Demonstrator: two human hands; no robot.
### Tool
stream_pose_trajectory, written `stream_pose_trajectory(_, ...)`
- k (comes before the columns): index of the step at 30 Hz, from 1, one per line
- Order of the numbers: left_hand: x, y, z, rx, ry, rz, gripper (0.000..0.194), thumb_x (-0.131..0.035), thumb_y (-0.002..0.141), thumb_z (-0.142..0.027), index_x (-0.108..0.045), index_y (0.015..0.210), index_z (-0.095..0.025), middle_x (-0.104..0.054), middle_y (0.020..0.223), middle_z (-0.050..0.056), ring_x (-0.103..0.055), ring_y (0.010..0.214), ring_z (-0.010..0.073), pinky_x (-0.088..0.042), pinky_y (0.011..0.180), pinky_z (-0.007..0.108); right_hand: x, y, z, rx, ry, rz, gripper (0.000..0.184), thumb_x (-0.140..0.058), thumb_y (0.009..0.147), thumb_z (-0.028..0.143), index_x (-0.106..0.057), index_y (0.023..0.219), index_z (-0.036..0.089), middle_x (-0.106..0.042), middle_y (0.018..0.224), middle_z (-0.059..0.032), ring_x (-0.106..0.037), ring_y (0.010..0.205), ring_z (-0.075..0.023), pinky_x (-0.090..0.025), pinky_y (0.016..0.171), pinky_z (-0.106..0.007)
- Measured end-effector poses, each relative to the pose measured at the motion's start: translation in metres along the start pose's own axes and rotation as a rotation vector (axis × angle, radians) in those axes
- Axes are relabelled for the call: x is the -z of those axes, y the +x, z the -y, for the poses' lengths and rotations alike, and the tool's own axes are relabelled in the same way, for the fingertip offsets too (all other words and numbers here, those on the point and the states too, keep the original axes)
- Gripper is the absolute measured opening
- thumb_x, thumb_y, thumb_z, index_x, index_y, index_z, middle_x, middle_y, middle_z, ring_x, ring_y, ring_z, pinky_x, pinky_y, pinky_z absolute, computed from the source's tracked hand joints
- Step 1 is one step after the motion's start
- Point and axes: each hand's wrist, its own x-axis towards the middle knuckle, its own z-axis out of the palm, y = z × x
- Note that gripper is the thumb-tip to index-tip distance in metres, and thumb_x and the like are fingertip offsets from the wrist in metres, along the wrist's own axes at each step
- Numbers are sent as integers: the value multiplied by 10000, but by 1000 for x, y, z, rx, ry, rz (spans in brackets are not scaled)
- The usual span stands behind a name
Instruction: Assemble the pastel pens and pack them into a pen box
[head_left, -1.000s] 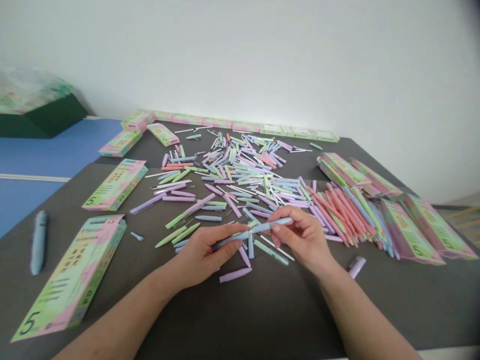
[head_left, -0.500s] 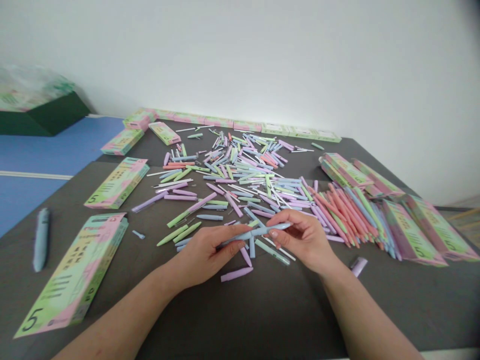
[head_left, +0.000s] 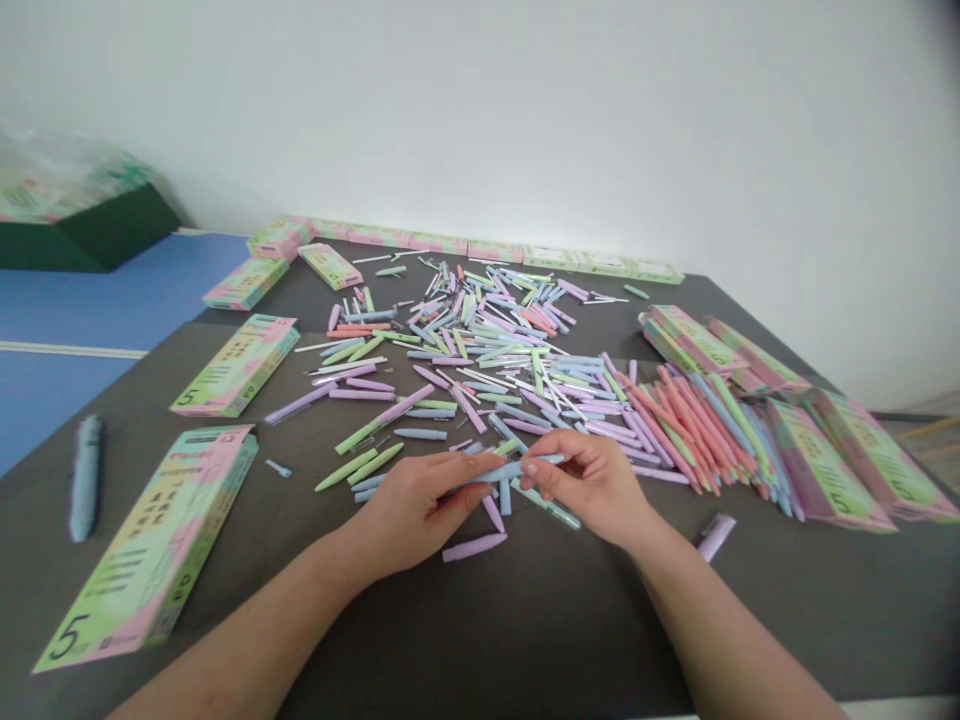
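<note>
- Pen of pale blue plastic lies roughly level between the two hands, above the dark grey table.
- The left hand is curled around the pen's lower end, with its fingers closed and pointing toward the right hand.
- The right hand is partly closed, pinching the pen's upper end between its thumb and fingertips.
- A lilac pen barrel lies on the table just below the left hand, and a mint-green pen lies partly beneath the right hand.
- A lilac pen cap lies to the right of the right hand, well clear of it.
- A loose heap of pastel pen parts covers the middle of the table, beyond the hands.
- Coral and blue pens lie fanned out on the right, beside a group of pink-and-green pen boxes.
- More pen boxes stand in a row along the far table edge.
- A box marked 5 lies at the front left, with a slate-blue pen to its left.
- A dark green carton sits beyond the table on a blue floor.
</note>
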Motion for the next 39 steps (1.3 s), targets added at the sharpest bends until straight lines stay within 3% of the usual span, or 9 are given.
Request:
stream_pose_trajectory(7, -3, -2, 3, -30, 55, 16, 343, -446, 924, -216, -559, 1247, -195, -674, 908, 66, -608, 751, 149, -443, 663, 232, -2, 2, -2, -25, -58, 50, 406, -571, 848, 452, -622, 577, 154, -587, 460, -4, -430, 368, -63, -333, 371, -186)
stream_pose_trajectory(13, -2, -1, 1, 25, 20, 54, 355, -446, 923, -230, -551, 1261, -197, -691, 958, 57, -623, 814, 156, -457, 719, 239, 0, 4, -7, -44, -75, 65, 455, -547, 853, 493, -599, 561, 148, -580, 461, -12, -447, 378, -68, -337, 382, -188)
stream_pose_trajectory(21, 0, 0, 2, 86, -32, 5, 320, -463, 920, -263, -595, 1205, -205, -673, 854, 17, -583, 695, 115, -436, 659, 213, 8, 4, 0, 20, 87, 93, 271, -562, 865, 427, -571, 953, 171, -572, 596, 25, -474, 448, -82, -371, 429, -200)
stream_pose_trajectory(24, 1, 1, 2, 87, -14, -9, 316, -465, 919, -256, -595, 1201, -197, -636, 750, -10, -528, 609, 93, -397, 582, 191, 13, 2, 4, 82, 93, 107, 311, -643, 819, 338, -532, 1071, 195, -614, 745, -1, -549, 594, -112, -432, 528, -225)
stream_pose_trajectory(29, 2, 2, 0, 95, -16, -12, 307, -478, 910, -239, -591, 1192, -198, -622, 715, -30, -506, 580, 82, -383, 562, 179, 19, 2, 6, 80, -88, 35, 145, -690, 771, 273, -651, 859, 165, -647, 739, -28, -555, 608, -118, -434, 543, -227)
stream_pose_trajectory(39, -2, -2, 4, 40, 2, 52, 357, -437, 934, -250, -516, 1281, -226, -684, 1061, 36, -630, 866, 146, -451, 771, 240, 15, 6, -5, -15, -22, 70, 250, -650, 802, 386, -668, 750, 142, -621, 593, -14, -516, 512, -97, -388, 480, -208)
